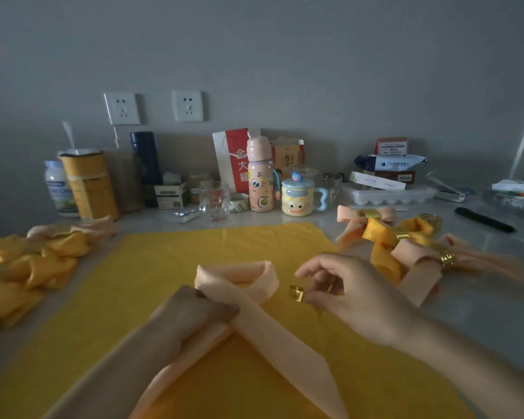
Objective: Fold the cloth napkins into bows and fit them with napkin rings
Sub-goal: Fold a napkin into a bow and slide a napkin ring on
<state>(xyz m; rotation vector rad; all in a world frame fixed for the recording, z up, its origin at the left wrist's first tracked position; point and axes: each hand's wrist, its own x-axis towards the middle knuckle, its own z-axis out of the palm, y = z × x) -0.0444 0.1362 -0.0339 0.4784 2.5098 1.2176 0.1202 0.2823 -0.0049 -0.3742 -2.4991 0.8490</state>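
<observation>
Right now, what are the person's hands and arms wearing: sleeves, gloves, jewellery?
The left hand and right hand are bare: no gloves, and no sleeve, watch or bracelet shows on either arm. A gold glint among the right fingers is too blurred to call a worn ring.

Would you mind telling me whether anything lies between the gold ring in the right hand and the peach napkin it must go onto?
Nothing visible does: only bare yellow cloth separates the gold ring, pinched by the right hand, from the peach napkin. The left hand holds its crossing, though.
</observation>
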